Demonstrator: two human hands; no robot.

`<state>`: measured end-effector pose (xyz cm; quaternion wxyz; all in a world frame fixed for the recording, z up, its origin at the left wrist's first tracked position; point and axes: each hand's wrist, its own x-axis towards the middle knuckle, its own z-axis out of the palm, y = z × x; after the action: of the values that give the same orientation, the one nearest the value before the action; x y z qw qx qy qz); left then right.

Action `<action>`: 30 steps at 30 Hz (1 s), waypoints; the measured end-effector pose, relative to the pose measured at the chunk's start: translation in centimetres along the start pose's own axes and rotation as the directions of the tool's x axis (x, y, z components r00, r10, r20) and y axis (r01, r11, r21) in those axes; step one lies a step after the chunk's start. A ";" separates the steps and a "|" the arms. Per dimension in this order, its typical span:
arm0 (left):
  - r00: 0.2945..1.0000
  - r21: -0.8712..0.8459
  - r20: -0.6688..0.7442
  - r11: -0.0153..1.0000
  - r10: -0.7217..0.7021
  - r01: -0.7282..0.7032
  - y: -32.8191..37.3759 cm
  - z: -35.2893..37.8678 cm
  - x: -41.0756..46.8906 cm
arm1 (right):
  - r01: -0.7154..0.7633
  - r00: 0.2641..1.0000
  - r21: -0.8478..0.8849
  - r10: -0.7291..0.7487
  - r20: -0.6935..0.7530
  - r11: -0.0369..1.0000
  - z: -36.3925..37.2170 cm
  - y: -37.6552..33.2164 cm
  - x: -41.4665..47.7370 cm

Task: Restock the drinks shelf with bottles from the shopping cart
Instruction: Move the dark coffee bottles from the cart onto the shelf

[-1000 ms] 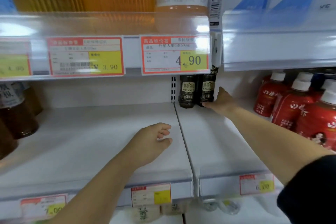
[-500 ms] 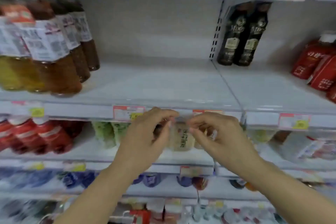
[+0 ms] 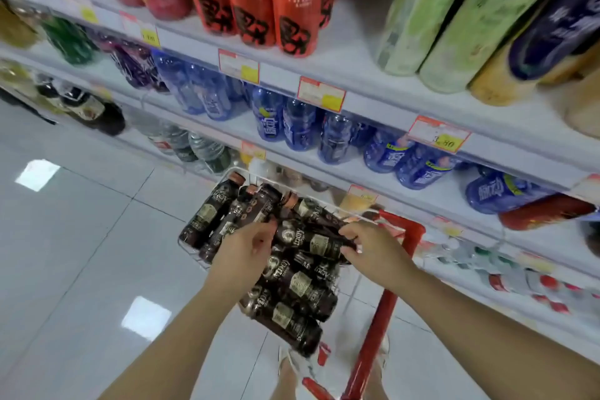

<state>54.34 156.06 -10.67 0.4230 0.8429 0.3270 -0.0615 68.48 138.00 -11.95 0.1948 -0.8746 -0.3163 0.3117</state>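
Store aisle: a person leans over the shopping cart (image 3: pixel 401 237), parked just beside the drinks shelf (image 3: pixel 357 52), w/ 2 bare arms down in a heap of dark bottles (image 3: pixel 292 299). These are brown-black, w/ cream-and-gold labels and coppery caps, lying on their sides. Right hand (image 3: pixel 373 247) clamps 1 bottle (image 3: pixel 308 242) by its end. Left hand (image 3: pixel 246 250) curls round the heap nr its other end.

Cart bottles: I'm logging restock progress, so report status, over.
Left hand and right hand both grip one dark bottle atop the pile. Not yet lifted from shopping cart. Nothing in the way.
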 end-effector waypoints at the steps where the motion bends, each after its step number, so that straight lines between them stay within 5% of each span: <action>1: 0.999 0.008 0.002 0.999 -0.049 0.049 -1.7 0.3 0.2 | -0.014 0.999 -0.037 0.015 0.040 0.999 1.4 0.1 0.8; 8: 0.984 0.063 -0.032 0.982 -0.176 0.177 -8.7 2.3 1.5 | -0.011 0.983 -0.299 0.065 0.170 0.954 7.5 1.9 5.6; 14: 0.973 0.016 -0.154 0.984 -0.173 0.178 -10.4 2.5 2.6 | -0.004 0.990 -0.425 0.065 0.129 0.905 8.3 2.1 7.0; 21: 0.954 0.115 0.034 0.949 -0.298 0.293 -11.2 2.1 4.6 | -0.176 0.964 -0.120 0.196 0.179 0.977 6.3 0.9 4.7; 26: 0.950 0.142 0.012 0.941 -0.311 0.307 -10.7 2.0 5.3 | -0.297 0.947 0.116 0.276 0.167 0.948 5.1 1.0 2.6; 30: 0.964 0.003 -0.066 0.966 -0.257 0.258 -8.7 0.4 4.6 | -0.299 0.951 0.204 0.272 0.149 0.932 3.6 0.9 1.7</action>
<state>52.79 161.82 -18.49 0.3957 0.7972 0.4469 -0.0900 67.50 139.02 -15.73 0.2255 -0.8636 -0.1596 0.4216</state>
